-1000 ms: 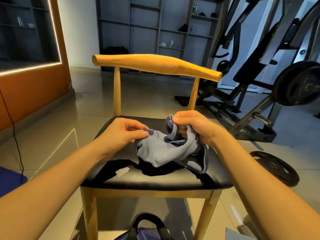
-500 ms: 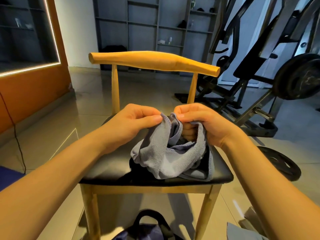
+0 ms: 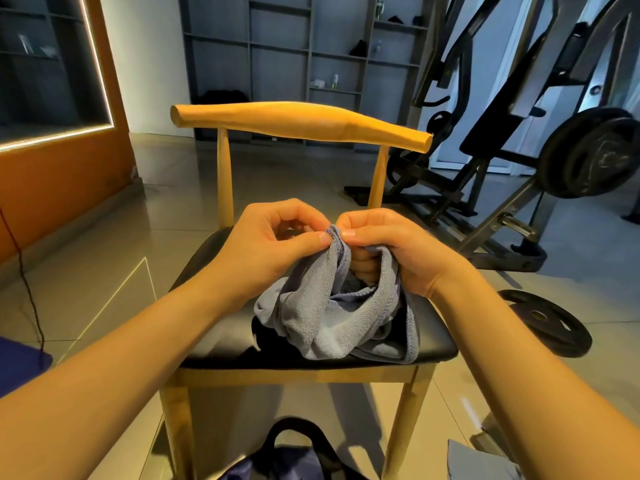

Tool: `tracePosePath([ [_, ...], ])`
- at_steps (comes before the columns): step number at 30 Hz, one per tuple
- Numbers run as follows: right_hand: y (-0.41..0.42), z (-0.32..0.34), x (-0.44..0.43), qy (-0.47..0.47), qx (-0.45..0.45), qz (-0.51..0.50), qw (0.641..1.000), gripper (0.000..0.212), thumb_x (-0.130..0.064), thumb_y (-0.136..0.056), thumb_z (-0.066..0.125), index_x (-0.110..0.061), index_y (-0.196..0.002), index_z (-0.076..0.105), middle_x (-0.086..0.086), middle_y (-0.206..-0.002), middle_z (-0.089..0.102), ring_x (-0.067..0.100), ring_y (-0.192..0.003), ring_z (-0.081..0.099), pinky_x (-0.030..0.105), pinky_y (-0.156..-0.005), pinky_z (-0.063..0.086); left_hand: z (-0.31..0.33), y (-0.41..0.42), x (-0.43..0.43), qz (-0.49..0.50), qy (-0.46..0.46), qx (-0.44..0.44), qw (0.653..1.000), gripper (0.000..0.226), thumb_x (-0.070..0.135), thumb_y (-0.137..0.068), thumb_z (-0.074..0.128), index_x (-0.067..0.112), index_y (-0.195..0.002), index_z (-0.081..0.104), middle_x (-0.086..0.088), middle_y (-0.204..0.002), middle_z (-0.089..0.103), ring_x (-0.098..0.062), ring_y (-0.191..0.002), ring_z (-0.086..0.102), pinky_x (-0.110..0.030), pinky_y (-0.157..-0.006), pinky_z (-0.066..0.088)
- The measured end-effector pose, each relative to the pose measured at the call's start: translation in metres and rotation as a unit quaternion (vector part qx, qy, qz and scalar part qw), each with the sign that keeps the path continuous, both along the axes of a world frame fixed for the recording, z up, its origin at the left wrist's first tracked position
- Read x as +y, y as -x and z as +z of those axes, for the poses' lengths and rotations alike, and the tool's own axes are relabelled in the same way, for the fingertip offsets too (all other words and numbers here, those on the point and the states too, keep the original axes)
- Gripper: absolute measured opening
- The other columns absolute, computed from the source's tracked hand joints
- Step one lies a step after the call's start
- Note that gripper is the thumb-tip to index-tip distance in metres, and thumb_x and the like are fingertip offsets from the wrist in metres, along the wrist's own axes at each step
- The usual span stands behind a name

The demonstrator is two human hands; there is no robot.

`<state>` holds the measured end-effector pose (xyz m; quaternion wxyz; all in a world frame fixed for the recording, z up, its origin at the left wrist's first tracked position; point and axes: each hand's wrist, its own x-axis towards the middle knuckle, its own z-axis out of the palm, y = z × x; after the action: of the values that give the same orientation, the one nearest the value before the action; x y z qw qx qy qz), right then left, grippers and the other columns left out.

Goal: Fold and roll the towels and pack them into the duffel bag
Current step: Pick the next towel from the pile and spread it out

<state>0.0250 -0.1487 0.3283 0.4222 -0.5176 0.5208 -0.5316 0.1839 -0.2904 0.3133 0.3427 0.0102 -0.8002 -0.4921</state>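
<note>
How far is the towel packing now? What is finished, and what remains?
Done: nothing visible; no rolled towel shows. In hand: the left hand and right hand pinch the top edge of the grey towel, bunched on the chair seat, not yet folded. Left: fold, roll and pack it into the duffel bag on the floor. The grey cloth at lower right may be another towel.

The left hand [image 3: 273, 244], which a second ago pinched a corner of the grey-blue terry towel [image 3: 332, 317] low over the black padded seat [image 3: 221, 341] of the wooden chair and apart from the right hand [image 3: 388, 251], has risen and moved in, so that the two thumbs now nearly meet at one hemmed edge. The towel, then lying slack on the seat, is now drawn up into a bunched drape hanging from both hands, only its lower folds resting there.
</note>
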Motion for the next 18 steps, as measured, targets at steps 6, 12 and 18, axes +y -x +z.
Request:
tracePosePath([
  [6, -0.002, -0.001, -0.002, 0.002, 0.010, -0.010, 1.000, 0.026, -0.009, -0.100, 0.052, -0.012, -0.078, 0.066, -0.001, -0.058, 0.039, 0.010, -0.048, 0.032, 0.016, -0.046, 0.033, -0.001, 0.001, 0.001, 0.003, -0.021, 0.003, 1.000, 0.007, 0.003, -0.089, 0.073, 0.001, -0.095, 0.075, -0.016, -0.093, 0.075, -0.036, -0.091, 0.070, -0.048, -0.088, 0.058],
  [12, -0.003, -0.001, -0.002, 0.006, 0.017, -0.018, 1.000, 0.027, -0.008, -0.101, 0.053, -0.011, -0.077, 0.065, 0.000, -0.058, 0.039, 0.010, -0.048, 0.033, 0.017, -0.046, 0.033, -0.003, 0.007, 0.001, 0.030, -0.022, -0.002, 0.999, 0.005, -0.001, -0.087, 0.073, 0.000, -0.084, 0.070, -0.020, -0.082, 0.070, -0.020, -0.074, 0.064, -0.036, -0.073, 0.055],
  [18, 0.022, 0.004, 0.003, 0.028, 0.002, -0.266, 0.963, 0.018, -0.019, -0.093, 0.064, -0.006, -0.082, 0.061, -0.001, -0.061, 0.038, 0.013, -0.051, 0.033, 0.023, -0.047, 0.031, 0.003, 0.004, -0.022, 0.144, -0.021, 0.020, 0.989, 0.014, 0.000, -0.092, 0.067, 0.009, -0.102, 0.072, -0.004, -0.087, 0.071, -0.005, -0.077, 0.067, -0.017, -0.071, 0.056],
])
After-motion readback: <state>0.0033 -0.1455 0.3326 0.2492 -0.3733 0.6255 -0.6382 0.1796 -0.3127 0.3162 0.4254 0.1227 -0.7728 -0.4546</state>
